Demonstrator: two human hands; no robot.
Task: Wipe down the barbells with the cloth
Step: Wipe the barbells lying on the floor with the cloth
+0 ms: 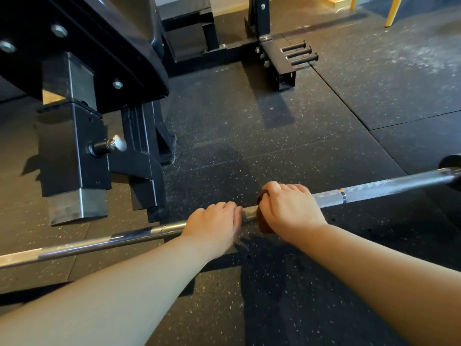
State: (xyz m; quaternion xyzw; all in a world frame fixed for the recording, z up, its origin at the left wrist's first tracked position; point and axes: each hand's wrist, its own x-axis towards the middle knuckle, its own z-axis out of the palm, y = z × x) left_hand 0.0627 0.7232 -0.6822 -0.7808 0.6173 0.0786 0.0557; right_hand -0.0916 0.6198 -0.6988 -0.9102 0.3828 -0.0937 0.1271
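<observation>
Steel is what counts here: in the head view, the barbell (124, 237) runs from the lower left edge to the right edge, low over the speckled rubber floor (249, 121). What holds it up cannot be seen.

The left hand (212, 223) grips the smooth part of the bar, fingers curled over it. Just beside it, the right hand (289, 211) is wrapped round a reddish-brown cloth (262, 224) folded about the bar, so only the cloth's edges show.

By the look of it the bar is heavy and rigid, and it may roll, so a steadying grip on the bare shaft makes sense. The smooth steel looks slippery, while the rough gripping section to the right will likely drag on the soft, limp cloth, so that part probably needs a firm squeeze.

A black bench frame (74, 151) stands at the left, and a rack with pegs (299, 56) stands farther back.
</observation>
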